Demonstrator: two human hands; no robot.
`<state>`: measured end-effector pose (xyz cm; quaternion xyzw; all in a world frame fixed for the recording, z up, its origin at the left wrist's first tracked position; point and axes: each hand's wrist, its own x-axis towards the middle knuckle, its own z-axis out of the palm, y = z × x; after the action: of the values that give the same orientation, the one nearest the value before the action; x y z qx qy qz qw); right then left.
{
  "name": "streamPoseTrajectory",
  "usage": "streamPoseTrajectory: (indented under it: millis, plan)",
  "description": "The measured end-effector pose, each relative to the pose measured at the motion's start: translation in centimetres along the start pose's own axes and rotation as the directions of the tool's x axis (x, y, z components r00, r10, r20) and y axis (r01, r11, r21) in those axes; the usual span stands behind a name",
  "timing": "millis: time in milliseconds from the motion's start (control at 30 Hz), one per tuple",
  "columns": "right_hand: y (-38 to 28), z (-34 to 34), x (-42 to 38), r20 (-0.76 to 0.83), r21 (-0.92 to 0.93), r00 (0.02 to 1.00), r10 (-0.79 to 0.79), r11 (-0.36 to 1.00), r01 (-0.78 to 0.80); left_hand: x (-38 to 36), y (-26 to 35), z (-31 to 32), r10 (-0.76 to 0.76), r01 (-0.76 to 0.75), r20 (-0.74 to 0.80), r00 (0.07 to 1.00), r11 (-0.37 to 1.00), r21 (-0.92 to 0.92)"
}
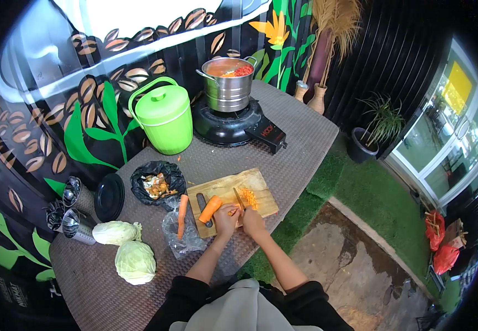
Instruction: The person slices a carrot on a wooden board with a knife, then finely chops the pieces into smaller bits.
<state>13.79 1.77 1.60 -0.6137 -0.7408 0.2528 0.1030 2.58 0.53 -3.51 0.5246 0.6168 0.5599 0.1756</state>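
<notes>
On the wooden cutting board (233, 185), my right hand (254, 222) is closed around a kitchen knife (238, 197), its blade pointing away from me beside a heap of diced carrot (248, 199). My left hand (227, 218) is closed just left of the blade, fingers bent over a carrot piece (234, 212) that is mostly hidden. Left of that hand lies a thick peeled carrot (211, 208), across a dark-handled tool (201, 201) whose kind I cannot make out. Another carrot (182, 217) rests off the board on a clear plastic bag (189, 241).
A black bag of peelings (158, 185) sits beyond the board. Behind stand a lime-green lidded bucket (164, 118) and a steel pot (228, 91) on a black stove (225, 126). Two cabbages (135, 262), black plates (109, 197) and metal utensil holders (79, 226) occupy the left.
</notes>
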Motion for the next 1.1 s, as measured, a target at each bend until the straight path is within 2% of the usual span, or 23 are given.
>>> streamPoseTrajectory:
  millis: [33,100,167,233,367,433,500,567,633,767,867,933,1033,1067,1100]
  plan:
    - [0.1,-0.6,0.7,0.064,-0.024,0.998,0.004,1.000,-0.002,0.1,0.0,-0.1,0.005,-0.005,-0.003,1.000,1.000,0.001]
    - [0.4,-0.6,0.1,0.070,-0.066,0.996,-0.050,0.996,0.054,0.0,0.1,-0.2,-0.061,0.061,0.009,0.998,0.998,-0.012]
    - [0.4,0.1,-1.0,0.078,-0.111,0.992,-0.098,0.988,0.106,0.1,0.5,-0.5,-0.051,0.051,0.018,0.999,0.999,-0.004]
    - [-0.6,1.4,-2.2,-0.071,-0.027,0.994,0.079,0.996,-0.081,0.1,0.3,-0.4,-0.045,0.045,0.026,0.999,0.999,0.002]
    - [-1.0,1.7,-1.1,-0.085,0.016,0.992,0.097,0.995,-0.096,0.0,0.0,-0.3,-0.029,0.029,0.017,0.999,1.000,0.000]
    - [-0.8,0.9,-0.4,-0.076,0.001,0.997,-0.013,1.000,0.013,0.1,0.2,-0.3,-0.015,0.015,0.009,1.000,1.000,0.009]
    - [-0.4,0.0,-0.9,-0.043,-0.048,0.998,-0.045,0.998,0.043,0.0,0.1,-0.3,-0.074,0.075,0.018,0.997,0.996,-0.051]
    - [-0.6,0.1,-1.5,-0.005,-0.096,0.997,-0.073,0.993,0.073,-0.1,-0.2,-0.4,-0.068,0.068,0.015,0.998,0.996,-0.051]
    - [-0.8,1.2,-2.4,-0.091,-0.035,0.994,0.059,0.997,-0.062,0.0,-0.1,-0.3,-0.061,0.062,0.014,0.998,0.997,-0.056]
    - [-0.6,2.1,-1.5,-0.047,-0.035,0.995,0.090,0.995,-0.091,-0.1,-0.3,-0.3,-0.051,0.051,0.029,0.998,0.998,-0.025]
    - [-0.5,0.6,-0.1,-0.072,-0.004,0.997,0.023,1.000,-0.024,-0.1,-0.4,-0.2,-0.026,0.027,0.021,0.999,0.999,-0.046]
    - [-0.2,-0.6,-0.1,0.001,-0.104,0.997,-0.074,0.992,0.074,-0.1,-0.9,-0.2,-0.029,0.029,0.009,1.000,0.997,-0.066]
    - [1.0,0.7,-1.1,0.040,-0.163,0.993,-0.110,0.980,0.115,-0.1,-1.0,-0.1,-0.042,0.044,0.030,0.999,0.996,-0.072]
    - [0.9,1.4,-1.5,0.037,-0.169,0.993,-0.110,0.979,0.115,0.0,-0.6,-0.2,-0.086,0.089,0.041,0.996,0.992,-0.090]
    - [0.0,2.1,-2.2,-0.030,-0.107,1.000,-0.005,0.994,0.001,0.0,-0.2,-0.3,-0.132,0.137,0.051,0.990,0.985,-0.107]
